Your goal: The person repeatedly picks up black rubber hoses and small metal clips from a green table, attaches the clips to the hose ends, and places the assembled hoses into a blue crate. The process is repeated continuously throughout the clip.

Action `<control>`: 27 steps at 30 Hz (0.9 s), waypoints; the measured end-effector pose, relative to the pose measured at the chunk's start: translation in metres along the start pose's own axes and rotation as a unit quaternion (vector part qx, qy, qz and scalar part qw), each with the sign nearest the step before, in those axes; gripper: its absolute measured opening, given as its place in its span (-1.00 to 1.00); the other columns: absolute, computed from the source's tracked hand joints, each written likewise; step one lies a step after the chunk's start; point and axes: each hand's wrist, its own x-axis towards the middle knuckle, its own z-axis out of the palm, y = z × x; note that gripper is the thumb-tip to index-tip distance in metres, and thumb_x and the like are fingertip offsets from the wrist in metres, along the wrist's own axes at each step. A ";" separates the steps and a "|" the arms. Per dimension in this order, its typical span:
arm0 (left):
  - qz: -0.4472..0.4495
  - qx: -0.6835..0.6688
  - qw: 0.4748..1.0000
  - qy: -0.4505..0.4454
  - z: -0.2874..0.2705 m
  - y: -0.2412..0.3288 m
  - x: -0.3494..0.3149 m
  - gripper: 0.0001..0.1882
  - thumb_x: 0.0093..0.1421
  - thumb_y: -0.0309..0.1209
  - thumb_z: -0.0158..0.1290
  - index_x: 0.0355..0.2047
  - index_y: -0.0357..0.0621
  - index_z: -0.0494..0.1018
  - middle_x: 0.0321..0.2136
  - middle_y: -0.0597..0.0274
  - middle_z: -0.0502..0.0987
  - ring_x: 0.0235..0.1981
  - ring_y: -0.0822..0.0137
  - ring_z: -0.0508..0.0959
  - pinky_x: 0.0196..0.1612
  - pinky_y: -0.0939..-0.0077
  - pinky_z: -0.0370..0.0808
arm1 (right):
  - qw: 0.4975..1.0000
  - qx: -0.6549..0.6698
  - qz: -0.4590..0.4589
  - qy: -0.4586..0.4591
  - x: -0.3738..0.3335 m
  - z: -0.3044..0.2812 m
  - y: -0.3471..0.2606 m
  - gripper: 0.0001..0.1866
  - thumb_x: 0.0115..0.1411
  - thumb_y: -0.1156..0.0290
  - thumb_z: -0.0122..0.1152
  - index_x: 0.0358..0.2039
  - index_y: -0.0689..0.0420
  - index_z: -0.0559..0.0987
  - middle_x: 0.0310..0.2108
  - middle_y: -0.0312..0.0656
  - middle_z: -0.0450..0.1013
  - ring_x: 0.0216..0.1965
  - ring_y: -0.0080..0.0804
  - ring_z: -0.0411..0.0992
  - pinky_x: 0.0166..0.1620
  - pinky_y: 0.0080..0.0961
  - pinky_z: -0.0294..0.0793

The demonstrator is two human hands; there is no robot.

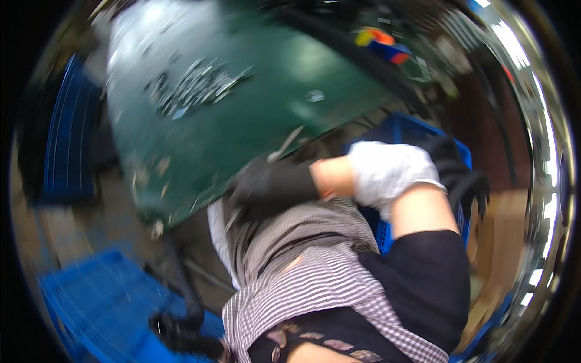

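Observation:
My two arms meet at the right, smeared by motion. My left arm, in a dark sleeve [275,187], reaches right; a reddish band circles its bare wrist [333,175]. Past that wrist, bunched white fabric [393,169], perhaps a glove, lies across my bare right forearm [422,209]. My right upper arm is in a black sleeve [417,278]. Beyond the white fabric hangs a black glove [463,178] with finger-like ends apart; whether a hand fills it is unclear. The overlap and blur hide how my fingers are set.
A green table [266,115] ahead bears a pile of thin metal pieces [196,88] and a small loose piece [315,95]. Blue crates stand at the right [417,124], lower left [115,302] and far left [69,133]. A black curved bar [187,290] stands lower left.

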 end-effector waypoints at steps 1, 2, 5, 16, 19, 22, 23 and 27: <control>0.043 0.028 0.998 0.033 -0.005 -0.004 0.010 -0.59 0.24 -0.23 -0.01 -0.10 -0.38 0.47 -0.23 -0.05 0.58 -0.29 0.15 0.56 -0.24 0.36 0.53 | 0.999 0.020 -0.017 0.042 0.001 0.013 -0.003 -0.84 -0.14 0.38 0.30 -0.48 0.11 0.61 -0.35 -0.04 0.51 -0.40 -0.07 0.52 -0.39 -0.26 0.51; 0.076 0.047 0.994 0.069 -0.011 -0.007 0.022 -0.54 0.27 -0.17 -0.02 -0.09 -0.39 0.46 -0.20 -0.07 0.57 -0.27 0.14 0.56 -0.22 0.36 0.53 | 0.997 -0.052 -0.010 0.049 0.002 0.036 -0.003 -0.87 -0.13 0.36 0.27 -0.53 0.10 0.59 -0.33 -0.04 0.51 -0.45 -0.11 0.53 -0.47 -0.27 0.52; -0.129 0.066 0.976 0.162 -0.011 0.061 0.059 -0.52 0.16 -0.16 0.19 -0.09 -0.32 0.45 -0.32 0.01 0.61 -0.46 0.17 0.58 -0.36 0.50 0.55 | 0.975 -0.126 -0.090 0.158 0.005 0.058 -0.020 -0.74 0.00 0.27 0.20 -0.26 0.02 0.58 -0.03 -0.04 0.43 -0.45 -0.25 0.53 -0.59 -0.37 0.52; 0.097 -0.433 0.886 -0.133 0.083 0.200 0.162 -0.50 0.24 -0.13 0.05 -0.04 -0.35 0.43 -0.22 -0.05 0.57 -0.35 0.16 0.56 -0.28 0.42 0.52 | 0.901 -0.330 0.053 0.278 -0.101 -0.050 -0.074 -0.71 0.06 0.30 0.17 -0.19 0.07 0.46 -0.28 -0.10 0.43 -0.50 -0.34 0.46 -0.56 -0.40 0.46; 0.103 -0.563 0.769 -0.284 0.115 0.226 0.163 -0.49 0.26 -0.12 0.01 -0.02 -0.36 0.43 -0.19 -0.06 0.56 -0.32 0.15 0.55 -0.26 0.39 0.51 | 0.893 -0.326 0.165 0.262 -0.163 -0.053 -0.110 -0.79 0.05 0.25 0.15 -0.53 0.09 0.39 -0.59 -0.31 0.35 -0.50 -0.39 0.49 -0.49 -0.42 0.49; 0.115 -0.619 0.643 -0.436 0.142 0.265 0.163 -0.48 0.28 -0.11 -0.03 -0.01 -0.36 0.42 -0.17 -0.07 0.55 -0.29 0.14 0.55 -0.24 0.37 0.50 | 0.787 -0.405 0.354 0.302 -0.241 -0.062 -0.173 -0.76 0.03 0.27 0.23 -0.34 0.13 0.51 -0.46 -0.18 0.47 -0.43 -0.33 0.53 -0.40 -0.42 0.52; 0.118 -0.622 0.607 -0.481 0.149 0.277 0.159 -0.48 0.29 -0.10 -0.04 0.00 -0.37 0.42 -0.16 -0.08 0.55 -0.28 0.14 0.55 -0.23 0.36 0.50 | 0.727 -0.435 0.415 0.332 -0.272 -0.059 -0.195 -0.69 0.02 0.25 0.27 -0.26 0.15 0.54 -0.41 -0.14 0.51 -0.41 -0.32 0.54 -0.36 -0.40 0.54; 0.091 -0.585 0.569 -0.571 0.155 0.288 0.124 -0.46 0.32 -0.09 -0.10 0.02 -0.38 0.41 -0.12 -0.10 0.53 -0.24 0.14 0.54 -0.20 0.33 0.48 | 0.442 -0.345 0.660 0.501 -0.361 -0.047 -0.301 -0.52 0.11 0.02 0.29 -0.13 0.15 0.56 -0.34 -0.04 0.56 -0.30 -0.11 0.56 -0.26 -0.28 0.52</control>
